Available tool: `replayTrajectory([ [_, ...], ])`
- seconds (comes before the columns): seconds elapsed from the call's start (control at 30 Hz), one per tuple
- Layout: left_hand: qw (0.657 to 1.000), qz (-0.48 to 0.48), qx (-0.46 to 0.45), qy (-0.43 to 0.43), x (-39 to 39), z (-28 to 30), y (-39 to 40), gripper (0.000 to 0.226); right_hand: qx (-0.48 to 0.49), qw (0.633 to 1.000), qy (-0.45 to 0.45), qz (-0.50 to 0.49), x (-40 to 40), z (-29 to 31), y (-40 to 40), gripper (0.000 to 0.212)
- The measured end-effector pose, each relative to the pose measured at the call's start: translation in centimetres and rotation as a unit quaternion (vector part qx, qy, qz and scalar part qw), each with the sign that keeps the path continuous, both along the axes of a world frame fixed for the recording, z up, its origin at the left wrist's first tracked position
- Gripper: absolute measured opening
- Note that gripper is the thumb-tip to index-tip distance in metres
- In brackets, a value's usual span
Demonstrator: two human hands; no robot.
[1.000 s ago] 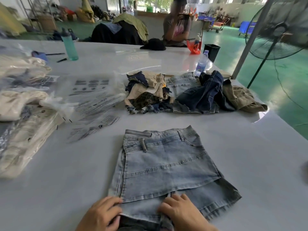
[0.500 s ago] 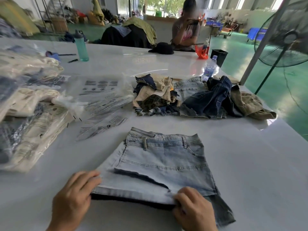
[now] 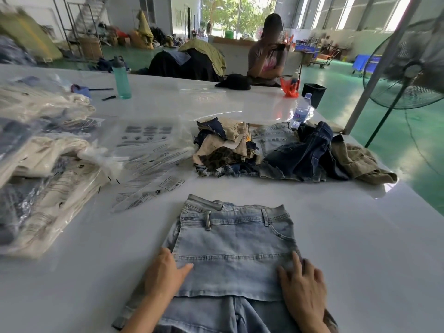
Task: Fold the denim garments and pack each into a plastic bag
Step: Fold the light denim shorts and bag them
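A light-blue denim skort (image 3: 235, 246) lies flat on the white table (image 3: 360, 248) right in front of me, waistband away from me, front panel over the shorts beneath. My left hand (image 3: 165, 275) presses flat on its left edge, thumb on the panel. My right hand (image 3: 301, 282) lies flat on the right edge with straight fingers. A pile of unfolded garments (image 3: 288, 152), dark denim, khaki and leopard print, sits behind the skort. Empty clear plastic bags (image 3: 149, 150) with printed warnings lie to the left of the pile.
Bagged garments (image 3: 40, 169) are stacked at the left. A teal bottle (image 3: 121, 79) and a small water bottle (image 3: 300, 114) stand further back. A person sits at the table's far side. A standing fan (image 3: 408, 66) is at the right, beyond the table edge.
Both hands have spread the front panel flat over the skort and moved apart to its side edges. The view has tilted and come closer to the garment.
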State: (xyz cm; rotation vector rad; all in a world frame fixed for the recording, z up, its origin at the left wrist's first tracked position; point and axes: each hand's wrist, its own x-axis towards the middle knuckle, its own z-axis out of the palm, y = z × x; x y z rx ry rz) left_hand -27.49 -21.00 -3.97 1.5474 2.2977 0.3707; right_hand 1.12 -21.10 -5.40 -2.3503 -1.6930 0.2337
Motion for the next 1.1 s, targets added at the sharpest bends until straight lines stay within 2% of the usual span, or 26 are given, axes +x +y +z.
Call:
replayTrajectory([
  [0.1, 0.999, -0.042, 0.028, 0.001, 0.6, 0.5, 0.3, 0.035, 0.062, 0.983, 0.160, -0.060, 1.7, 0.4, 0.6, 0.042],
  [0.17, 0.993, -0.054, 0.106, -0.025, 0.8, 0.1, -0.1, 0.034, 0.151, 0.965, 0.201, -0.075, 3.2, 0.8, 1.1, 0.033],
  [0.2, 0.990, -0.058, 0.122, -0.028, 0.8, 0.2, -0.5, 0.033, 0.199, 0.959, 0.188, -0.077, 4.0, 0.9, 1.3, 0.029],
  [0.23, 0.992, -0.076, 0.095, -0.025, 0.8, 0.3, -0.8, 0.034, 0.212, 0.960, 0.170, -0.073, 4.7, 1.0, 1.4, 0.024],
  [0.3, 0.991, -0.128, -0.022, -0.012, 0.3, -0.2, -1.1, 0.032, 0.100, 0.987, 0.116, -0.050, 6.2, 1.3, 2.0, 0.015],
  [0.37, 0.987, -0.141, -0.069, 0.021, 0.0, 0.0, -0.3, 0.036, -0.037, 0.996, 0.070, -0.030, 8.0, 1.2, 3.1, 0.020],
  [0.43, 0.987, -0.150, 0.014, 0.049, 0.3, 0.9, 1.5, 0.033, -0.015, 0.998, 0.046, -0.029, 8.8, 1.8, 5.1, 0.028],
  [0.53, 0.969, -0.208, 0.131, 0.033, 1.7, 2.0, 6.2, 0.014, 0.062, 0.995, 0.079, 0.030, 7.0, 3.3, 9.2, 0.023],
  [0.7, 0.945, -0.294, 0.118, 0.081, 4.1, 2.9, 14.4, 0.055, 0.008, 0.975, -0.032, 0.218, 1.9, 3.9, 15.9, 0.046],
  [0.77, 0.938, -0.318, 0.086, 0.108, 5.0, 3.0, 16.4, 0.064, -0.036, 0.961, -0.053, 0.268, 0.7, 3.8, 17.6, 0.052],
  [0.83, 0.933, -0.343, 0.048, 0.101, 5.6, 2.6, 17.8, 0.069, -0.077, 0.949, -0.052, 0.301, 0.4, 3.7, 18.6, 0.049],
  [1.0, 0.924, -0.382, -0.014, 0.025, 5.7, 1.7, 19.7, 0.043, -0.109, 0.925, -0.112, 0.347, 0.9, 3.9, 18.8, 0.059],
  [1.03, 0.924, -0.383, -0.026, 0.007, 5.4, 1.6, 19.9, 0.037, -0.093, 0.922, -0.121, 0.355, 1.0, 3.9, 18.6, 0.053],
  [1.1, 0.921, -0.388, -0.017, -0.013, 4.8, 1.9, 20.0, 0.025, -0.007, 0.925, -0.082, 0.370, 1.3, 4.0, 18.0, 0.034],
])
